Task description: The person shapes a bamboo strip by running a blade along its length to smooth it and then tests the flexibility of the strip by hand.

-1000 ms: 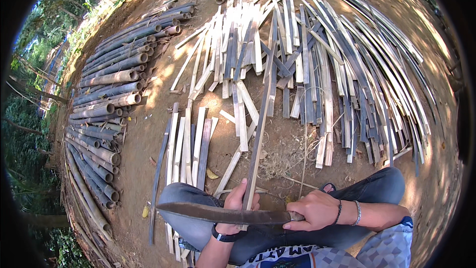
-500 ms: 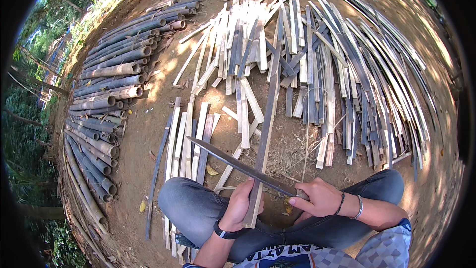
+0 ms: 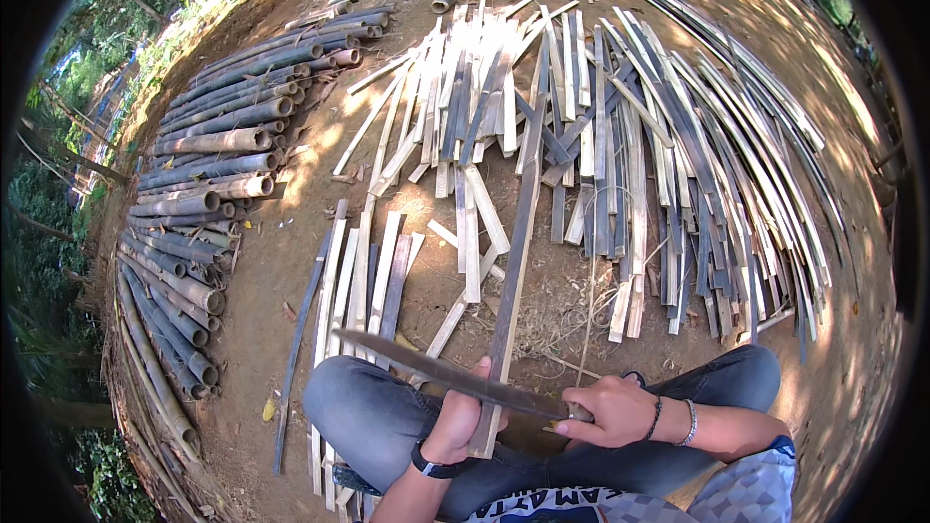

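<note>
Close in front of my body, my left hand (image 3: 455, 420) is wrapped round the lower part of a long split bamboo strip (image 3: 519, 261). The strip runs away from me, and its far end overlaps the pile of slats. My right hand (image 3: 612, 413) grips the handle of a machete (image 3: 426, 364). Its dark blade points left, crossing over the strip just above my left fingers. Whether the edge touches the strip I cannot tell. Part of my left hand is hidden under the blade.
Several whole bamboo poles (image 3: 232, 140) are stacked at the left. Split slats (image 3: 475, 87) lie heaped ahead, more long strips (image 3: 746, 174) fan out at the right, and a smaller bunch (image 3: 354, 271) lies beside my left knee (image 3: 363, 407). Thin shavings (image 3: 572, 300) litter the brown soil.
The machete has shifted toward me and to the left along the strip, its tip now farther left. My right hand moved slightly nearer my body, and my left hand still holds the strip.
</note>
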Motion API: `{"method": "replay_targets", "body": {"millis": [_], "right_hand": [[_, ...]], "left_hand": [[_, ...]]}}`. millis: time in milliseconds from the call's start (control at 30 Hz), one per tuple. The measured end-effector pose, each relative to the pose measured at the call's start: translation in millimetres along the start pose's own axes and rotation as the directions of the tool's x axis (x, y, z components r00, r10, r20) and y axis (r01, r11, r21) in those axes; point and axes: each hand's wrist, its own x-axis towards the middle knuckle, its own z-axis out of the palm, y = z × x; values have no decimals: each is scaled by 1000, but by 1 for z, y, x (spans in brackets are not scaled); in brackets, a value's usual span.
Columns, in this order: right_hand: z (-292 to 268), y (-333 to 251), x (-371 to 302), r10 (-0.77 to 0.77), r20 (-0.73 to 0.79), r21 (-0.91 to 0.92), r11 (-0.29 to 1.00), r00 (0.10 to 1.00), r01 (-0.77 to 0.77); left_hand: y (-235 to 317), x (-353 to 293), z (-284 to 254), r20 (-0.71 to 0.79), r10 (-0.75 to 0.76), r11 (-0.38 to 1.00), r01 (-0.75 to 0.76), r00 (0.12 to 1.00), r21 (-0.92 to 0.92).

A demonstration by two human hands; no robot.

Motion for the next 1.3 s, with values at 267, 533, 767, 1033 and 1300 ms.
{"method": "replay_targets", "body": {"millis": [267,533,767,1033,1300], "right_hand": [[-6,16,19,173,-74,22,985,982,-172],[-11,20,26,192,-140,-3,981,971,-194],[-9,28,19,86,-138,-51,994,987,-94],[-20,21,20,128,-70,-78,988,989,-133],[-27,30,33,175,-162,-16,984,971,-180]], "left_hand": [[1,-2,-11,109,-45,996,54,993,-78],[1,1,-16,179,-67,978,100,982,-183],[5,-3,-17,241,-54,974,105,969,-202],[5,-5,-19,275,-53,970,116,960,-216],[8,-5,-15,232,-71,975,116,970,-190]]}}
